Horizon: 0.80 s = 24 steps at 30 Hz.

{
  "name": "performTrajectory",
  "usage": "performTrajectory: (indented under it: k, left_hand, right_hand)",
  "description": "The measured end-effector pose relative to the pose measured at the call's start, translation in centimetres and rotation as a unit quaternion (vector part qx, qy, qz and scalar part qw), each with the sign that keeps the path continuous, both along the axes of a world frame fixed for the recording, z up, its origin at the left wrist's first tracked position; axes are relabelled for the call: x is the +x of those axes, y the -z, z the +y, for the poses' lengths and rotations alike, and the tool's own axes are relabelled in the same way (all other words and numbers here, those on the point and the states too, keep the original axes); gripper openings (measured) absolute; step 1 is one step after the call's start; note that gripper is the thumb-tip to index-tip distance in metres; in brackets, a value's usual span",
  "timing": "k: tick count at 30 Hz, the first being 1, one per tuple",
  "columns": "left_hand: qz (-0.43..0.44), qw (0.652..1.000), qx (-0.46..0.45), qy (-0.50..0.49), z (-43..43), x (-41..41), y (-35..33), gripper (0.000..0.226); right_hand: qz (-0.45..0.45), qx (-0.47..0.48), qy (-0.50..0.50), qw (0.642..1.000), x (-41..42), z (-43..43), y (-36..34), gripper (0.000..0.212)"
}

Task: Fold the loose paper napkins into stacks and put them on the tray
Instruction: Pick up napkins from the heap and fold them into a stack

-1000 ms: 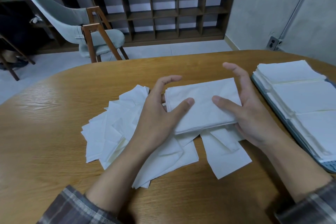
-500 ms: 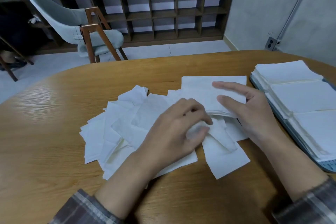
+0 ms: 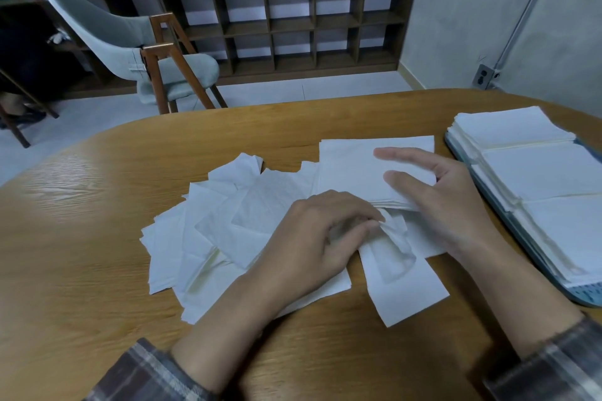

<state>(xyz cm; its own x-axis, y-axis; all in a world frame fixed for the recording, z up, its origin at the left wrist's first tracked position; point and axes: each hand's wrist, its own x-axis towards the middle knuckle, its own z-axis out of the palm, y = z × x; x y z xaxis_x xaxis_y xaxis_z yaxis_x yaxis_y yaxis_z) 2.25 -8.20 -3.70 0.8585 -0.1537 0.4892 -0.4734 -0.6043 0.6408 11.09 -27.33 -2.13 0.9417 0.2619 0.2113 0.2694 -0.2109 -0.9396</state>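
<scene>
Shifting from squaring to feeding: left hand (image 3: pixel 319 238) has left the folded stack (image 3: pixel 351 169) and pinches a loose napkin (image 3: pixel 395 238) at its fingertips. Right hand (image 3: pixel 452 205) lays straight thumb and forefinger atop the stack. The stack is probably unfinished, and the tray (image 3: pixel 583 295) lies behind the right wrist.

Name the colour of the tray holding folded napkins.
The tray is light blue, clearest along its near edge, head view.
</scene>
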Motion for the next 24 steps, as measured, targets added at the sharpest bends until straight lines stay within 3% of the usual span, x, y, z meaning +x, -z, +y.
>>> performTrajectory:
  k: [8,18,21,24]
  left_hand:
    - [0.045,0.986,-0.161,-0.018,0.4,-0.4,-1.6,0.012]
    - [0.032,0.963,-0.269,0.012,1.8,-0.5,-2.9,0.02]
    - [0.043,0.956,-0.29,0.023,2.2,-0.5,-3.0,0.006]
    - [0.054,0.951,-0.303,0.035,2.2,-0.7,-3.3,0.009]
  right_hand:
    - [0.002,0.008,-0.007,1.0,0.1,0.0,0.1,0.032]
    - [-0.006,-0.01,-0.017,1.0,0.0,0.0,0.0,0.032]
    - [0.001,-0.007,-0.025,1.0,-0.2,0.0,-0.2,0.031]
    - [0.008,-0.007,-0.025,1.0,-0.3,0.1,-0.2,0.031]
